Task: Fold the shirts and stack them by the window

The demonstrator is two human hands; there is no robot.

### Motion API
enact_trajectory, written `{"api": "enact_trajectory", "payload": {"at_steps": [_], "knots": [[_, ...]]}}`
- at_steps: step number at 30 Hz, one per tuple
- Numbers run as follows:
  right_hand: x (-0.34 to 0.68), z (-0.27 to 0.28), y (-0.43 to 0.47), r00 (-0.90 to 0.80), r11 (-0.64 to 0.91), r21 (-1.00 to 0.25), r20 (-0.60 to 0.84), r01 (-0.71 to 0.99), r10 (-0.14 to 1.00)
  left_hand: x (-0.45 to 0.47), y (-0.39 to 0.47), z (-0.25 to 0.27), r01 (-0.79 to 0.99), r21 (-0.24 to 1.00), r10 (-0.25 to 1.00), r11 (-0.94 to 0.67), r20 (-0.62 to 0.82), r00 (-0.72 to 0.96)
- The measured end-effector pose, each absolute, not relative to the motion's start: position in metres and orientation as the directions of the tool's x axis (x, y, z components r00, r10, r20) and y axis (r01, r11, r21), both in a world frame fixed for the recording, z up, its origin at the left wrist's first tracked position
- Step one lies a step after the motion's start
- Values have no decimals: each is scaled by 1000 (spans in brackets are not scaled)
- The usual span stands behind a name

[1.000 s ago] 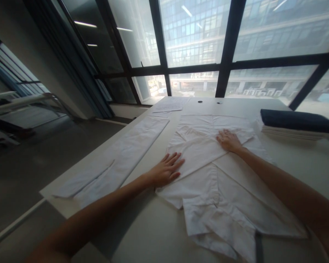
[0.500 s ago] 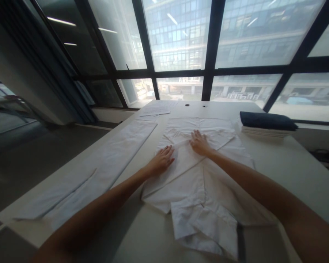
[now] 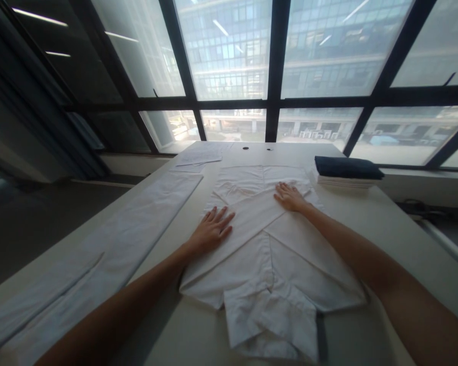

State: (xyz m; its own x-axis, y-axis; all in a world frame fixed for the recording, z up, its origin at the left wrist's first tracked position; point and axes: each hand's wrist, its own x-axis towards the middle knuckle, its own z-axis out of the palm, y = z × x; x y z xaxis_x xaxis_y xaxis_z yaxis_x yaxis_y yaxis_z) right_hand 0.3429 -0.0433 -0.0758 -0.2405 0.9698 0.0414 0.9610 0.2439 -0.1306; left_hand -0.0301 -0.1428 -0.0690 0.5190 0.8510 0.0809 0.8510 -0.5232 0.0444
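Observation:
A white shirt (image 3: 248,256) lies spread on the table, its collar end toward me and a sleeve folded slantwise across its body. My left hand (image 3: 209,230) rests flat on the left side of the cloth, fingers spread. Farther off to the right, my right hand (image 3: 290,196) presses flat on the folded sleeve, fingers stretched out. Neither hand grips anything. Small wrinkles show in the cloth beyond the hands.
White trousers or a similar long folded garment (image 3: 137,223) lie along the left of the white table (image 3: 366,229). At the far right, a dark folded cloth (image 3: 345,168) tops a white stack (image 3: 343,181). Papers (image 3: 198,155) lie at the far left, before large windows.
My right hand has slid to the right across the sleeve. My left hand's fingers have spread wider on the cloth. The camera view has turned a little to the right.

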Motion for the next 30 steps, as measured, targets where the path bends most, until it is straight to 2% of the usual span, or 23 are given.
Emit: {"api": "enact_trajectory", "payload": {"at_steps": [5,19,27,30], "knots": [[376,-80,-38,-156,160,-89,51,983,986,-31,-142,-69,854,34,853,-519,80,515],[378,-90,-33,-161,168,-64,108,984,981,-77,-165,-79,892,4,887,-451,111,448],[377,-89,-39,-149,160,-63,152,985,977,-103,-184,-82,948,62,946,-311,116,303],[367,-82,-46,-124,138,-50,224,989,967,-99,-183,-69,944,101,942,-316,156,298]]}}
